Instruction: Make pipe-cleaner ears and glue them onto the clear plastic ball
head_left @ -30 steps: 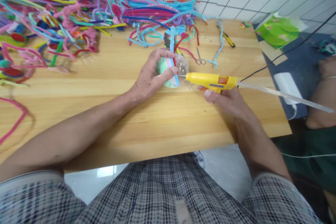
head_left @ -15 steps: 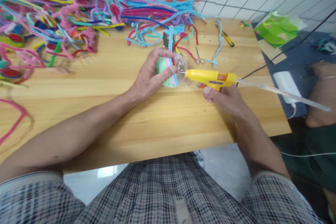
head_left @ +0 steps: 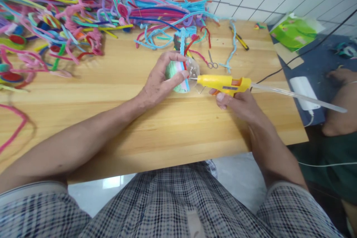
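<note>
My left hand [head_left: 166,76] is closed on a rounded, clear plastic piece [head_left: 194,67] whose left part is covered in green, pink, white and blue stripes [head_left: 175,72]. A red strip runs along the edge by my thumb. My right hand [head_left: 232,100] grips a yellow glue gun [head_left: 216,80] by its handle, with a finger around the orange trigger. The gun's nozzle meets the piece close to my left thumb. A long clear glue stick [head_left: 298,97] sticks out from the back of the gun. What my left fingers cover is hidden.
Heaps of coloured pipe cleaners [head_left: 167,13] lie along the wall side and left. Small scissors [head_left: 212,63] and a yellow-black utility knife [head_left: 242,41] lie beyond the gun. A green packet [head_left: 295,31] and a white power adapter [head_left: 304,93] sit right, near another person's arm [head_left: 341,108].
Both hands stay almost in place, with the nozzle still at the piece. The glue stick's far end has shifted slightly up and left. The other person's hand at right has come further into view.
</note>
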`<control>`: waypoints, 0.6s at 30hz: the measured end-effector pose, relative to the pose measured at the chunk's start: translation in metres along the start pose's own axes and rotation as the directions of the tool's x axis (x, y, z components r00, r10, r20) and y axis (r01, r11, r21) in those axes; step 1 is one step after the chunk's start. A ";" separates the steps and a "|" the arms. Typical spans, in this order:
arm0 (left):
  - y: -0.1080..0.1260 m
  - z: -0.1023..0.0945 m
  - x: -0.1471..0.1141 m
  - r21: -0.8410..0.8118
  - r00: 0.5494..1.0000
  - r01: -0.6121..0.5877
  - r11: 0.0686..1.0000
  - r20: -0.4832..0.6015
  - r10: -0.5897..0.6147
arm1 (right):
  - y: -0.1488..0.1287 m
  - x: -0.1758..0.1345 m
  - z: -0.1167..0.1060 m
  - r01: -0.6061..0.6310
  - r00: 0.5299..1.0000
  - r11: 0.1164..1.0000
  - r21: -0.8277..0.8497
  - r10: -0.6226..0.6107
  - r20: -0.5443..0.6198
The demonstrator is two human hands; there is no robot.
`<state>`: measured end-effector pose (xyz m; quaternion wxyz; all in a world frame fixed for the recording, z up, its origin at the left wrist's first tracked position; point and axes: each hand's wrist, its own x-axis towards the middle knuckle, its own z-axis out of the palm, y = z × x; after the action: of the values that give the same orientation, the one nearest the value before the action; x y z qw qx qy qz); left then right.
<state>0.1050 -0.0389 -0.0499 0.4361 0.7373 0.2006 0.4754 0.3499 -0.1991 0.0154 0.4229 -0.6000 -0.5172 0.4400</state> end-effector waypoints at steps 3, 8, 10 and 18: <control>0.002 0.000 0.000 0.014 1.000 0.007 1.000 0.007 -0.007 | 0.002 0.000 -0.001 0.008 1.000 1.000 -0.005 -0.008 -0.004; 0.006 -0.002 0.001 0.028 1.000 0.020 0.999 0.021 -0.020 | 0.002 0.000 0.001 0.001 1.000 1.000 0.001 -0.001 -0.018; 0.007 -0.002 0.001 0.043 0.999 0.031 0.999 0.032 -0.033 | 0.000 -0.001 0.001 0.001 1.000 1.000 0.007 -0.001 -0.022; 0.000 -0.002 0.001 0.035 0.999 -0.043 0.998 0.018 0.042 | -0.003 -0.003 0.003 -0.031 0.999 0.999 -0.007 0.031 -0.034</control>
<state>0.1040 -0.0375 -0.0492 0.4146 0.7531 0.1894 0.4745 0.3461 -0.2019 0.0180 0.4225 -0.6170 -0.5022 0.4343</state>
